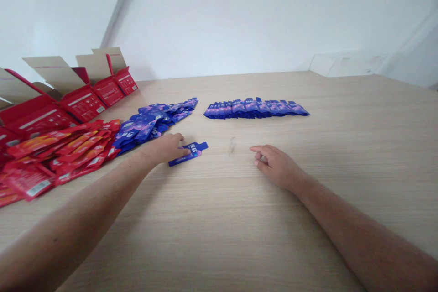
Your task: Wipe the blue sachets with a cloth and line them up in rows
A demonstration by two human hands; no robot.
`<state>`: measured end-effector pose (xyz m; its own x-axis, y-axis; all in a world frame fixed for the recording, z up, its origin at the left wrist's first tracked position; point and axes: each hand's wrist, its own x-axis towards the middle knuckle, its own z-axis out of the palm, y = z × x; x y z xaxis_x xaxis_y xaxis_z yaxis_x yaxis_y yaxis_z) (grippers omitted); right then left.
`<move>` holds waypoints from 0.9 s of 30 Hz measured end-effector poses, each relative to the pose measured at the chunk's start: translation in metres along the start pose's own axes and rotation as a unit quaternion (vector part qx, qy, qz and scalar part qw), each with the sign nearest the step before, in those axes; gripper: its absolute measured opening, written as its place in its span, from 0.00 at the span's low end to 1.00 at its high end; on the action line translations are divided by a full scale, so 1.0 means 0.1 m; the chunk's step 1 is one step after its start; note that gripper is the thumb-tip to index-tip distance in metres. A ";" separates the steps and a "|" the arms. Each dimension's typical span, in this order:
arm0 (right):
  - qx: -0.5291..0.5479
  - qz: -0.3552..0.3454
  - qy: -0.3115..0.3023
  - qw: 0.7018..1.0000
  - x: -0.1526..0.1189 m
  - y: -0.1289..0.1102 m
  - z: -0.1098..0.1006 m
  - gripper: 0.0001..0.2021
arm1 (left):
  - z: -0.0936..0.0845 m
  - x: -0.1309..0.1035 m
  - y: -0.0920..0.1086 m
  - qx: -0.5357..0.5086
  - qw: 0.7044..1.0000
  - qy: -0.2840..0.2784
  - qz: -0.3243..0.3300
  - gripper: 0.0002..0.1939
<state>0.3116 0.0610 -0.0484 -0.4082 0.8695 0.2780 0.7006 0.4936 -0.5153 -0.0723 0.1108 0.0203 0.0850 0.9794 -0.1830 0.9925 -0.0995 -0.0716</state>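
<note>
My left hand (169,147) is closed on a single blue sachet (192,154), thumb on its printed face, just in front of a loose pile of blue sachets (147,123). The sachet's narrow neck points right, and it lies close to the tabletop. My right hand (273,164) hovers over the table to the right, fingers curled together with the index finger pointing left; nothing shows in it. Beyond both hands, a row of overlapping blue sachets (253,108) stretches from left to right.
A heap of red sachets (68,155) spreads at the left. Behind it stand several open red boxes (82,102) with raised flaps. A white box-like object (345,65) sits at the far right against the white wall (239,18). The table (219,228) is pale wood.
</note>
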 end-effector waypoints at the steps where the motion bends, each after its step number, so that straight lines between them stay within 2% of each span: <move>1: 0.000 -0.002 0.001 1.000 0.00 0.00 0.00 0.21 | -0.01 0.02 -0.02 -0.011 1.000 -0.019 -0.002 0.36; 4: -0.001 -0.006 0.006 1.000 0.00 -0.01 0.01 0.22 | -0.04 0.03 -0.02 -0.061 0.995 -0.072 0.018 0.30; 7: -0.001 -0.008 0.005 1.000 0.01 -0.02 0.00 0.22 | -0.05 0.03 0.02 -0.153 0.981 -0.109 0.047 0.24; 9: -0.001 -0.008 0.002 1.000 0.01 -0.03 -0.01 0.22 | -0.08 0.07 0.05 -0.229 0.965 -0.113 0.052 0.23; 11: -0.002 -0.007 0.001 1.000 0.01 -0.05 -0.01 0.22 | -0.15 0.20 0.09 -0.295 0.950 -0.091 0.046 0.21; 15: -0.003 -0.006 0.002 1.000 0.00 -0.06 0.01 0.22 | -0.42 0.73 0.21 -0.402 0.916 0.001 0.008 0.13; 20: 0.005 0.002 0.004 1.000 -0.01 -0.09 0.01 0.21 | -0.75 1.57 0.48 -0.420 0.907 0.013 -0.009 0.08; 23: 0.014 0.009 0.005 1.000 -0.01 -0.12 0.00 0.21 | -0.80 1.94 0.66 -0.406 0.913 -0.009 -0.034 0.11; 27: 0.020 0.014 0.008 1.000 -0.02 -0.15 0.00 0.20 | -0.74 2.23 0.82 -0.374 0.925 -0.036 -0.062 0.13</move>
<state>0.3020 0.0520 -0.0417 -0.3795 0.8830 0.2762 0.6869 0.4689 -0.5552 0.0350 0.3337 0.0459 -0.0124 0.9583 -0.2857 0.7804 0.1879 0.5964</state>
